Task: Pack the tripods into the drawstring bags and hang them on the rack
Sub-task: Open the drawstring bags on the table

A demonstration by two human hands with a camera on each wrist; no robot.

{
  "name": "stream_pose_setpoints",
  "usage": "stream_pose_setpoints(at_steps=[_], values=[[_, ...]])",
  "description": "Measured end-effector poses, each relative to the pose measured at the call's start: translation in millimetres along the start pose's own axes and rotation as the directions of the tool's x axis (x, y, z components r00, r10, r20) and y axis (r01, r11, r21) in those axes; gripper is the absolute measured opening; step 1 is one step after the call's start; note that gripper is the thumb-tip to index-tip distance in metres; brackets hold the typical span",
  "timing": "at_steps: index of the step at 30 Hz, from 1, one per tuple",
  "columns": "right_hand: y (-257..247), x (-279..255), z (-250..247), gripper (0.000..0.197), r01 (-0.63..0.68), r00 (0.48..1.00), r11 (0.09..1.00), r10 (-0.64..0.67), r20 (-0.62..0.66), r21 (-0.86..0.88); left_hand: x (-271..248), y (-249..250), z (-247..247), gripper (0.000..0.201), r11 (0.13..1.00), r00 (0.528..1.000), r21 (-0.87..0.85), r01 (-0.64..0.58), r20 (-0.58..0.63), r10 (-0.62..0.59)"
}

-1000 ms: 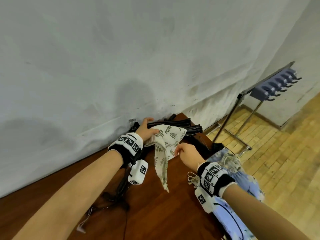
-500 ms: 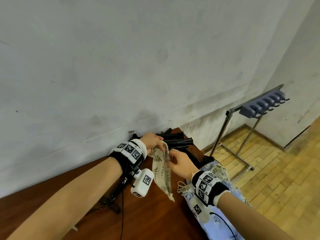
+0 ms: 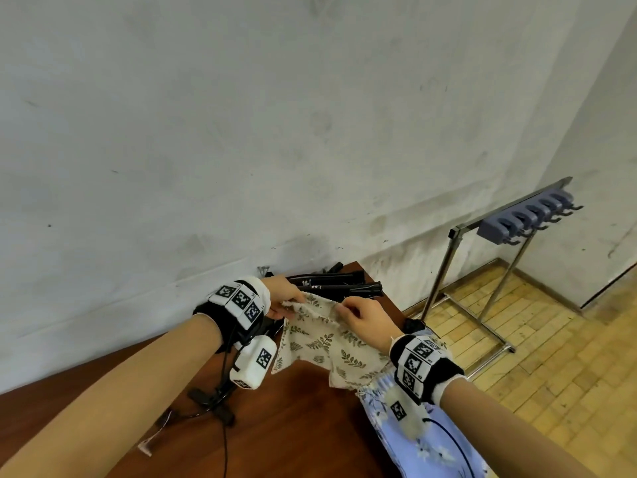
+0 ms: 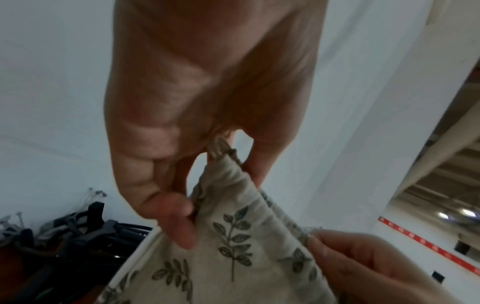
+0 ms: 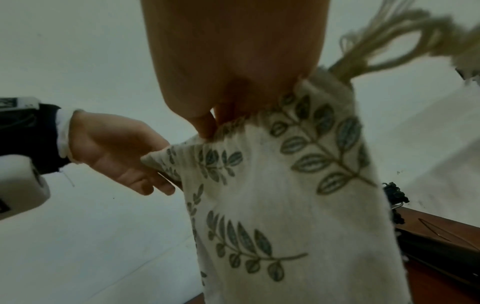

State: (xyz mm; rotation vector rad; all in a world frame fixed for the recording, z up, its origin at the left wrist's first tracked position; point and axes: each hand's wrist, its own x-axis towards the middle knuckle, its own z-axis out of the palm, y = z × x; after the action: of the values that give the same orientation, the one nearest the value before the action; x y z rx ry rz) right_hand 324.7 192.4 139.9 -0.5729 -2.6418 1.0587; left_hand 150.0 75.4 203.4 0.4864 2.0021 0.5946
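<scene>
- The cream cloth drawstring bag printed with green leaf sprigs hung in the air above the dark reddish-brown wooden table, stretched between both hands.
- The left hand pinched the bag's gathered top hem at its left corner; the left wrist view showed thumb and fingers closed on the cloth.
- The right hand pinched the same hem at the right corner, fingers curled round the fabric, and the hem ran taut from one hand to the other.
- In the right wrist view the pale beige cord loops of the bag stood out from the hem beside the right hand, blurred.
- The bag's body drooped down and toward the person, its lower edge over a light blue floral cloth lying at the table's right edge.
- The folded black tripods lay side by side at the far end of the table against the grey-white wall, just behind the hands.
- One more black tripod-like stand with a cable lay on the table under the left forearm.
- The metal rack with a row of blue-grey hooks stood on the wooden parquet floor, well apart to the right, nothing hung on it.
</scene>
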Motion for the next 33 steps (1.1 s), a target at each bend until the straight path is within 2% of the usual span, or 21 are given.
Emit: stream_pose_setpoints(at_steps=[2, 4, 5, 7, 9, 10, 12, 15, 20, 23, 25, 27, 28, 30, 32, 33], values=[[-2.7, 0.9, 0.5, 0.03, -0.006, 1.0, 1.0, 0.006, 0.024, 0.016, -2.0, -0.2, 4.1, 0.03, 0.967, 0.979, 0.237, -0.095, -0.153, 0.133], [-7.1, 1.7, 2.6, 0.034, 0.011, 0.999, 1.0, -0.012, 0.042, 0.006, -6.9, -2.0, 11.5, 0.025, 0.877, 0.909, 0.435, -0.205, -0.246, 0.335], [-9.4, 2.3, 3.5, 0.035, 0.022, 0.999, 1.0, -0.022, 0.044, -0.009, -8.8, -4.5, 14.7, 0.021, 0.832, 0.871, 0.482, -0.275, -0.242, 0.428], [-10.6, 3.5, 6.1, 0.036, 0.022, 0.999, 0.999, -0.021, 0.038, -0.033, -12.8, -10.5, 16.8, 0.032, 0.719, 0.782, 0.548, -0.427, -0.175, 0.598], [-8.6, 3.9, 7.8, 0.034, 0.016, 0.999, 0.998, -0.014, 0.038, -0.054, -17.0, -15.9, 14.9, 0.037, 0.592, 0.705, 0.616, -0.52, -0.081, 0.704], [-7.3, 4.2, 8.1, 0.032, 0.015, 0.999, 0.997, -0.012, 0.043, -0.069, -19.0, -18.5, 13.3, 0.038, 0.542, 0.691, 0.656, -0.525, -0.043, 0.721], [-6.5, 5.2, 8.2, 0.027, 0.012, 0.998, 0.996, -0.007, 0.058, -0.083, -20.2, -25.0, 9.5, 0.037, 0.511, 0.721, 0.714, -0.479, -0.012, 0.693], [-13.9, 4.3, 9.4, 0.021, 0.067, 0.996, 0.995, -0.062, 0.066, -0.076, -16.9, -38.8, 10.8, 0.021, 0.508, 0.755, 0.766, -0.393, -0.046, 0.654], [-33.2, -0.9, 17.6, 0.004, 0.17, 0.985, 0.985, -0.169, 0.041, -0.02, -15.6, -49.1, 26.4, 0.019, 0.626, 0.776, 0.7, -0.343, -0.164, 0.609], [-40.9, -4.2, 24.2, 0.007, 0.245, 0.968, 0.966, -0.238, 0.084, -0.083, -16.5, -52.7, 30.3, 0.026, 0.666, 0.763, 0.668, -0.332, -0.225, 0.606], [-41.6, -2.5, 23.9, 0.011, 0.223, 0.974, 0.971, -0.218, 0.063, -0.087, -15.1, -53.4, 30.9, 0.024, 0.638, 0.79, 0.708, -0.304, -0.188, 0.584], [-38.4, 1.6, 21.9, 0.015, 0.148, 0.989, 0.986, -0.147, 0.009, -0.073, -13.3, -56.2, 32.7, 0.021, 0.614, 0.817, 0.734, -0.289, -0.145, 0.558], [-36.6, 4.0, 20.5, 0.016, 0.102, 0.995, 0.993, -0.103, -0.016, -0.057, -12.4, -57.9, 33.1, 0.023, 0.614, 0.838, 0.737, -0.281, -0.124, 0.532], [-30.7, 8.0, 17.4, 0.015, 0.046, 0.998, 0.998, -0.047, -0.037, -0.031, -9.6, -62.2, 35.8, 0.048, 0.592, 0.89, 0.77, -0.238, -0.071, 0.451], [-24.1, 9.9, 14.8, 0.015, 0.067, 0.997, 0.994, -0.069, -0.018, -0.082, -12.1, -64.7, 39.6, 0.08, 0.471, 0.921, 0.86, -0.195, -0.004, 0.389], [-20.4, 9.8, 13.7, 0.017, 0.09, 0.996, 0.987, -0.092, -0.009, -0.136, -12.8, -66.0, 41.8, 0.089, 0.391, 0.916, 0.902, -0.185, 0.014, 0.4]])
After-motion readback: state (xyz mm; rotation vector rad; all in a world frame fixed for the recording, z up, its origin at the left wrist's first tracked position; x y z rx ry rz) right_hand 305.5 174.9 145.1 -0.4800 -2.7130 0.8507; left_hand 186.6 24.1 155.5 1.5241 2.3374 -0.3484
